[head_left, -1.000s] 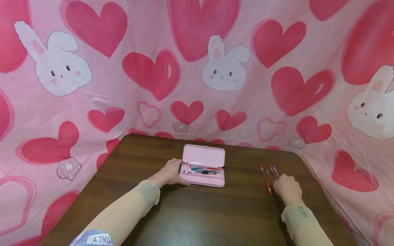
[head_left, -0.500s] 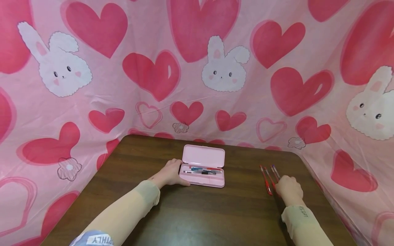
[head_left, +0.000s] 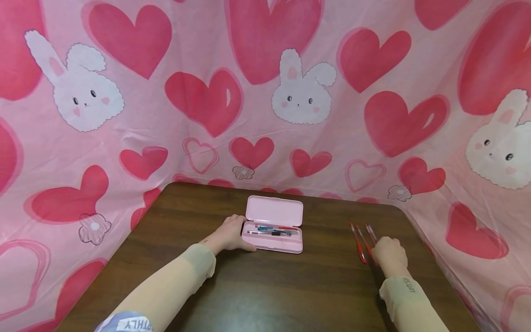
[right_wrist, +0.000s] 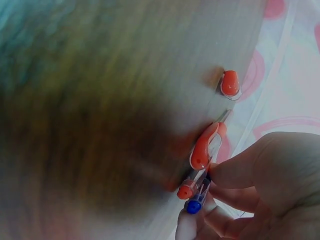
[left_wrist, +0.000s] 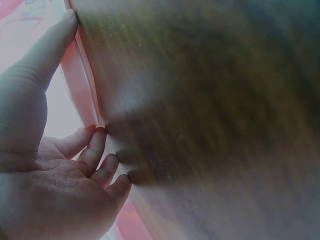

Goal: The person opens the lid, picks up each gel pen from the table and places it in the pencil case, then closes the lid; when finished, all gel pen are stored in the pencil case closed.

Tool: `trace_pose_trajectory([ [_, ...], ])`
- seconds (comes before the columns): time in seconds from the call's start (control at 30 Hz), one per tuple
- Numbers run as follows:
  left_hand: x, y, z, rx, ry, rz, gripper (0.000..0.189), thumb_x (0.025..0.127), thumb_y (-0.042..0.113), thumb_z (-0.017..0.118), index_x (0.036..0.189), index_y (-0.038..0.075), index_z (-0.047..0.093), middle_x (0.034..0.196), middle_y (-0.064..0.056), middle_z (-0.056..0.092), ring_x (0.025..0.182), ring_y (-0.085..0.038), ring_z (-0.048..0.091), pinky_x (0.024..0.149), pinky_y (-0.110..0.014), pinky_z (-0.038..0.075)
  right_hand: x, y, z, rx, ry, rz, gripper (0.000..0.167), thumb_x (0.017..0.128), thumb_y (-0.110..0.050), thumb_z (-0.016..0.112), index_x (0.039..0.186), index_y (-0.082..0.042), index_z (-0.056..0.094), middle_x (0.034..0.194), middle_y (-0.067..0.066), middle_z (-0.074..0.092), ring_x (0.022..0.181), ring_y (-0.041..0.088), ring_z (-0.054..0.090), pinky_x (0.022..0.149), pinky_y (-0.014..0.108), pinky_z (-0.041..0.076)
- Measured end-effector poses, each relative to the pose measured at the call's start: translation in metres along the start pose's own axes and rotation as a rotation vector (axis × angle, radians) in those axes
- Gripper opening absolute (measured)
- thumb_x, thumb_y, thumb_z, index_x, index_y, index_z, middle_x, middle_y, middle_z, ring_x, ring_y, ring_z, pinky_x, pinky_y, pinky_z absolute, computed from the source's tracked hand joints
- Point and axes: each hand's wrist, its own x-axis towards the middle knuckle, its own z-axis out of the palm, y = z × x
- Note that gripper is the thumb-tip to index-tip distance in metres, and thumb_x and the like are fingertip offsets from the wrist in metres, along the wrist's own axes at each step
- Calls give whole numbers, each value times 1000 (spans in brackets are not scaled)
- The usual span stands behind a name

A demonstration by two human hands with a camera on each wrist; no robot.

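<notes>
In the head view, my left hand (head_left: 227, 234) holds the left end of an open pink pencil case (head_left: 275, 211), thumb at its front corner and fingers at the back. In the left wrist view, my fingertips reach the table beside the case's pink wall (left_wrist: 82, 92). Several pens (head_left: 275, 232) lie in the case. To the right, my right hand (head_left: 388, 256) pinches a blue-ended pen (right_wrist: 194, 206) and a red-ended pen (right_wrist: 184, 192) lying side by side. Left of that hand, two red gel pens (head_left: 358, 247) lie on the table, slightly apart; the farther one's cap (right_wrist: 230, 83) shows in the right wrist view.
The dark wooden table (head_left: 265, 295) spreads in front of the case and between the hands. A pink cloth (head_left: 257, 110) with hearts and rabbits hangs behind and at both sides of the table.
My right hand has shifted slightly right. The red-ended pen it pinches has come close against the blue-ended one. My left hand and the case have stayed in place.
</notes>
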Motion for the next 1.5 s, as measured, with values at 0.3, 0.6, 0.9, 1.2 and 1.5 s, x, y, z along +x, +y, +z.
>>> trace_pose_trajectory([
  [0.3,2,0,1,-5,1,1,103,71,57,101,147,3,57,139,-13,61,133,-31,52,122,-51,48,2,2,0,-15,18,-35,29,92,-17,66,97,12,68,100,36,68,88,49,67,77,62,57],
  [0.6,3,-4,3,8,10,13,103,70,58,101,145,2,58,136,-13,63,131,-31,54,119,-52,50,2,-2,3,-14,64,-51,40,91,-18,67,112,16,67,114,43,64,102,66,64,81,70,56],
  [0.9,3,-4,4,1,9,14,103,70,58,101,145,3,58,137,-13,63,133,-31,54,120,-51,50,2,-12,5,20,95,-46,43,92,-16,62,128,8,66,127,41,59,115,66,59,88,74,54],
  [1.2,3,-5,3,5,11,11,103,69,58,102,144,3,58,136,-13,63,131,-31,54,120,-51,49,0,-29,6,18,144,-87,42,96,-20,62,127,8,65,125,40,61,112,65,61,86,74,54],
  [1.5,3,-4,4,18,12,12,103,69,60,101,144,4,58,135,-12,63,131,-31,54,120,-50,49,-4,-44,6,-1,168,-136,43,94,-15,59,132,3,67,126,37,63,114,63,61,89,74,54],
])
